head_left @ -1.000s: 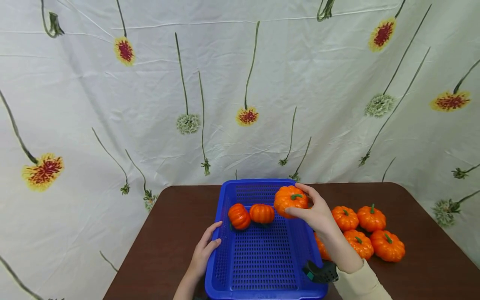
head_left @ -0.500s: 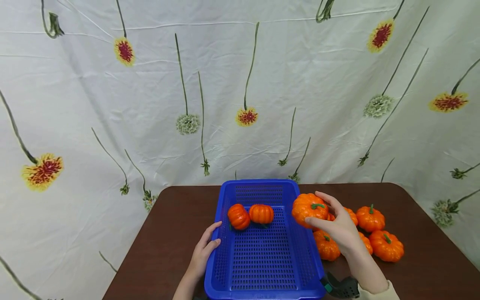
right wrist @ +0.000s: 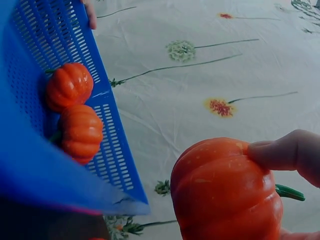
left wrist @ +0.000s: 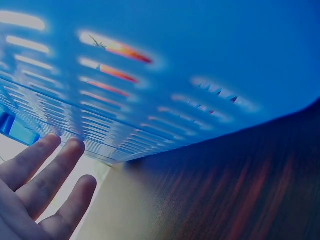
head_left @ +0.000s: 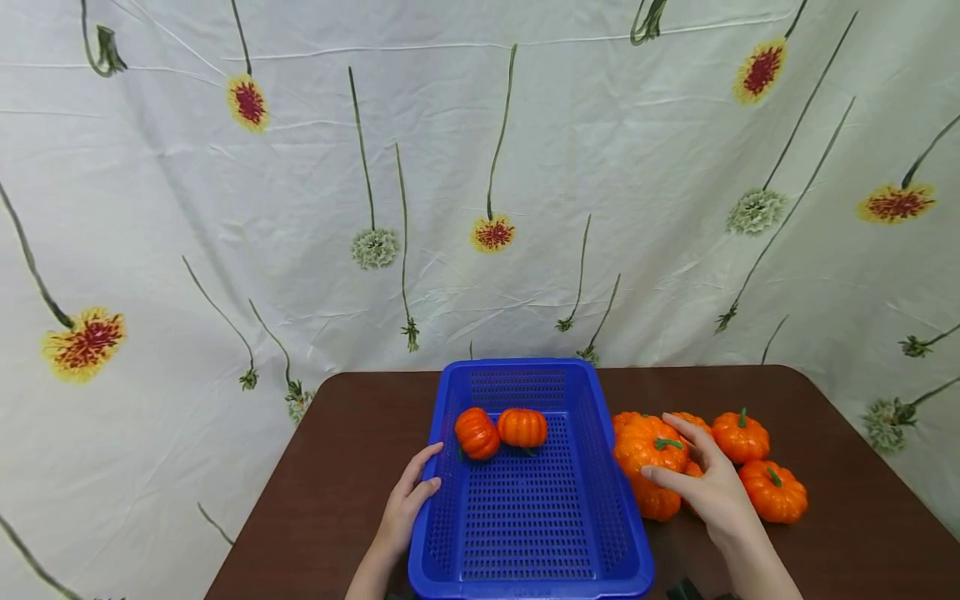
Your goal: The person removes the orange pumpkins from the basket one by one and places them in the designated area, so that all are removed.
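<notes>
In the head view a blue plastic basket stands on the table, with two small orange pumpkins lying near its far left end. My left hand rests against the basket's left side, fingers fairly straight; the left wrist view shows the fingers beside the slotted wall. My right hand grips an orange pumpkin with a green stem, just right of the basket. In the right wrist view the thumb presses on the side of this pumpkin. It partly hides other pumpkins behind and below it.
Several more orange pumpkins sit in a group on the dark brown table, right of the basket. A white cloth printed with flowers hangs behind the table's far edge.
My right hand has carried the pumpkin from over the basket's right side rightward and down to the group on the table. My left hand and the basket stay in place.
</notes>
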Demonstrator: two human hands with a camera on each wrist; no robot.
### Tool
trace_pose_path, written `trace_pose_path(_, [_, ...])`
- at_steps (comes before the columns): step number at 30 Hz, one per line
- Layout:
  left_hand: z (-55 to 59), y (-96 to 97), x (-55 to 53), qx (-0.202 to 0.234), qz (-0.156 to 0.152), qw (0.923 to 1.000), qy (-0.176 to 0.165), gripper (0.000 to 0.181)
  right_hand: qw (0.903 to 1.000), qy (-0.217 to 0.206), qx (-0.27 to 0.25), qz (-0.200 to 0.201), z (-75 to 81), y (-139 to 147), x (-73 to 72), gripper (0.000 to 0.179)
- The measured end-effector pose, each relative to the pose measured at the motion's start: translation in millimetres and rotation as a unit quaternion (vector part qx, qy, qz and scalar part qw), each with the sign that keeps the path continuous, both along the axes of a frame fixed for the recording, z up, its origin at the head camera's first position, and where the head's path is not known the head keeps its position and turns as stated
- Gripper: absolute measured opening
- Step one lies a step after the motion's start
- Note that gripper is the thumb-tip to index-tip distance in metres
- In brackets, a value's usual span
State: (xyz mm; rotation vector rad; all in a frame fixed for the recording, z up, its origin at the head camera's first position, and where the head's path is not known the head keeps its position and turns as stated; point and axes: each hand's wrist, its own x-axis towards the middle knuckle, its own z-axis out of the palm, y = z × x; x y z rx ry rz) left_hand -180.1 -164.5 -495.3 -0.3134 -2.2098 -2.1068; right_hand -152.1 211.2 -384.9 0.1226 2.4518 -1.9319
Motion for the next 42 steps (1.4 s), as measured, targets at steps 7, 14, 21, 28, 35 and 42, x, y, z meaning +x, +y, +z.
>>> trace_pose_path(7, [0.6, 0.3, 1.0, 0.010, -0.004, 0.9999, 0.000, 0.044, 0.9992, -0.035, -0.006, -0.019, -20.0, 12.7, 11.6, 0.080])
trace_pose_path(14, [1.1, -0.1, 0.4, 0.002, -0.001, 1.0000, -0.002, 0.044, 0.9968, -0.072, 0.001, -0.034, -39.5, 24.7, 22.7, 0.081])
trace_pose_path(21, [1.5, 1.0, 1.6, 0.002, 0.007, 1.0000, -0.001, 0.043, 0.9941, -0.103, 0.007, -0.031, -55.1, 31.4, 30.4, 0.084])
trace_pose_path(28, [2.2, 1.3, 1.9, 0.002, 0.008, 1.0000, -0.004, 0.044, 0.9910, -0.120, 0.054, -0.025, -67.8, 32.0, 35.1, 0.084])
trace_pose_path(35, [2.9, 1.1, 1.2, -0.008, 0.008, 0.9999, -0.010, 0.043, 0.9882, -0.145, 0.029, -0.042, -83.2, 28.9, 37.7, 0.085])
trace_pose_path(42, [2.5, 1.7, 1.3, -0.007, 0.014, 0.9998, -0.010, 0.044, 0.9884, -0.142, 0.012, -0.051, -94.3, 24.4, 40.6, 0.083])
